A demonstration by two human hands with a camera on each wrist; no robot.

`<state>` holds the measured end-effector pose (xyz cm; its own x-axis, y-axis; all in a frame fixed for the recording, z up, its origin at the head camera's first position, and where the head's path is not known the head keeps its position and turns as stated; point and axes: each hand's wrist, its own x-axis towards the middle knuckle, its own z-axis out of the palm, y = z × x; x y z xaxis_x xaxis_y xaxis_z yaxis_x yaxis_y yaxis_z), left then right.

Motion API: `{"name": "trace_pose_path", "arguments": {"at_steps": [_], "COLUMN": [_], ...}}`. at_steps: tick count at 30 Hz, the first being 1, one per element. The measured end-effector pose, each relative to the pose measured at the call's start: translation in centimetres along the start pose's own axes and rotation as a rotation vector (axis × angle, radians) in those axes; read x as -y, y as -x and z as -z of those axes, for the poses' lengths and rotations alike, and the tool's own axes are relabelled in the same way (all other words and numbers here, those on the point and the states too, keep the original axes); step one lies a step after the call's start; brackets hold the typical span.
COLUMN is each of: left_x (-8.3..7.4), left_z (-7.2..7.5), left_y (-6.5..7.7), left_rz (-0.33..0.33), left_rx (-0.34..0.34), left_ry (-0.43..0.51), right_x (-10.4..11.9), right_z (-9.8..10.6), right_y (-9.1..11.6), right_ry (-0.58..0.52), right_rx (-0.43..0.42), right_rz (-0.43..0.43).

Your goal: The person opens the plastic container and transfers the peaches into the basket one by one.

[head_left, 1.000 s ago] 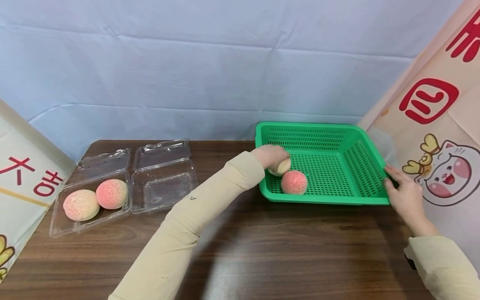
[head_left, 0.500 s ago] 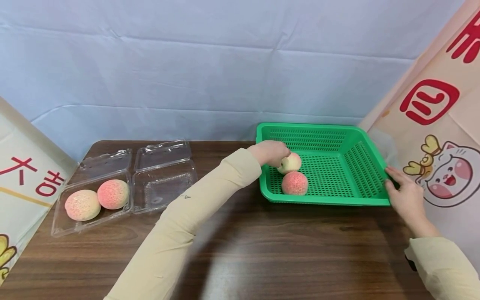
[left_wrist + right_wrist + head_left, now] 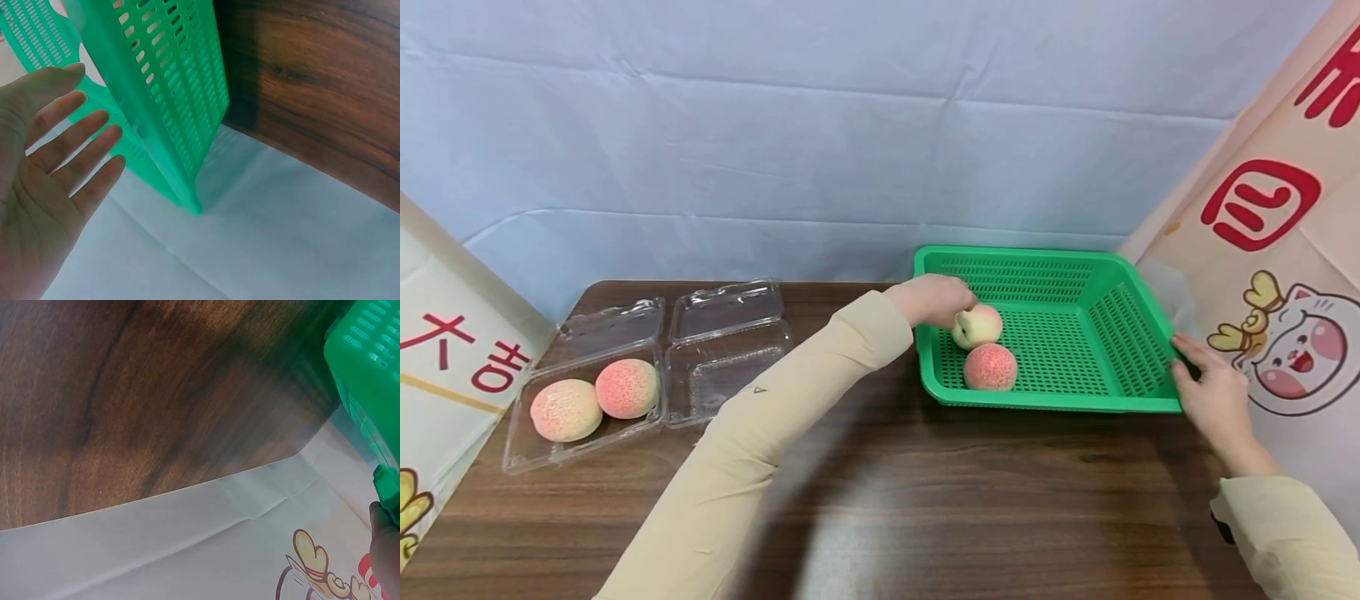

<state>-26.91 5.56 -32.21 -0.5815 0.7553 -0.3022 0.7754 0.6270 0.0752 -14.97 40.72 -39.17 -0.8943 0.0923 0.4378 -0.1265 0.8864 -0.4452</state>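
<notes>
Peach [image 3: 977, 327], the paler of the two in the green basket [image 3: 1052, 401], seems to have been let go: a second ago the left hand [image 3: 932, 300] largely covered it at the basket's left end, and now it lies in plain sight, a little further in, on the far side of the pink peach [image 3: 991, 367] and apparently touching it. The left hand has drawn back toward the left rim; the left wrist view shows its fingers straight and spread wide, holding nothing, though I cannot tell whether a fingertip brushes the fruit. Meanwhile the right hand [image 3: 1213, 387] stays at the basket's right end, gripping the rim. On the counter [image 3: 970, 500] the clear plastic box [image 3: 722, 382] keeps a cream peach [image 3: 567, 410] and a rosy peach [image 3: 627, 389] in its left compartment. That leaves an even split, two per container, with the left hand free by my reading
</notes>
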Motion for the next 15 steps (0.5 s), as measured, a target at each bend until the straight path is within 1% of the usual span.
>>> {"name": "trace_pose_path", "arguments": {"at_steps": [6,12,15], "left_x": [0.4,0.4,0.5], "left_z": [0.3,1.1,1.5], "left_y": [0.5,1.0,1.3], "left_rz": [-0.02,-0.001,0.001], "left_rx": [-0.007,0.04,0.05], "left_ry": [-0.029,-0.045,-0.055], "right_x": [0.0,-0.1,0.0], "right_z": [0.0,0.0,0.0], "right_y": [0.0,-0.1,-0.1], "right_ry": [-0.001,0.004,0.004], "right_rx": [0.007,0.0,-0.001], "right_rz": [-0.004,-0.009,-0.008]}}
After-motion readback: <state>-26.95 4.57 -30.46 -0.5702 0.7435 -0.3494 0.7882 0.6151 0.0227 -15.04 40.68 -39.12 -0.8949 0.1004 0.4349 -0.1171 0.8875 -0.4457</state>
